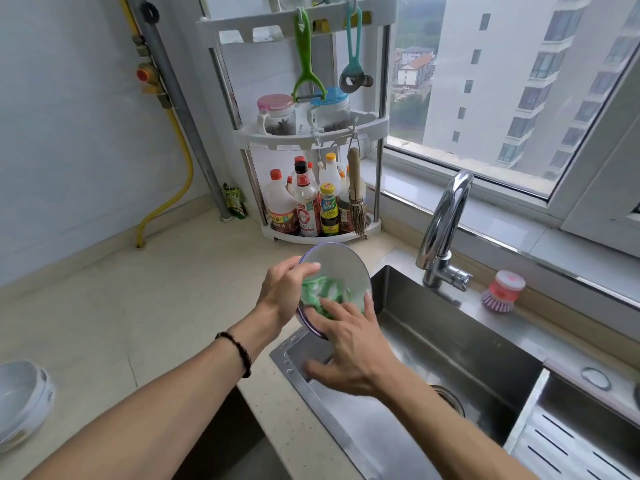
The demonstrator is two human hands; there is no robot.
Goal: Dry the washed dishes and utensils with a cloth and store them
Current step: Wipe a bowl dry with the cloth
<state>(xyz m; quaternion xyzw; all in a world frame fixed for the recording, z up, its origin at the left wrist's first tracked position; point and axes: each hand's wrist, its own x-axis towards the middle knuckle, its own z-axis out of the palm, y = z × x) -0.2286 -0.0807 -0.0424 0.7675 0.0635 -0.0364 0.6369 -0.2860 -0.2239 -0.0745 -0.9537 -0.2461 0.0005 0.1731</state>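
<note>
- The left hand [284,289] has the round white bowl with the thin purple rim [341,265] by its near-left edge, thumb hooked over the lip, tipping it up on its side.
- The bowl hangs in the air right over the seam where the pale speckled counter [138,306] meets the front-left corner of the steel sink [450,341]. It rests on nothing.
- The right hand [349,348] is spread out flat, its fingertips [332,304] pressing the crumpled green cloth [320,292] into the hollow of the bowl. No fist there, just straight fingers pushing.
- That bowl looks stiff and glazed, probably ceramic, so I'd call it breakable, and with wash water on it, slippery too. One hand carries it easily, so it's no great weight.
- The rim is the place to hold it: a thumb inside and fingers behind give a pinch that won't slide the way a flat palm on the glaze would.
- The cloth is soft and limp and bunches wherever it's pushed, so it needs the fingers behind it to reach the curve.
- Over at the counter's near-left edge sit other white bowls [20,403], stacked as far as I can tell.
- A pink dish brush [504,292] stands behind the sink beside the chrome tap [443,230].
</note>
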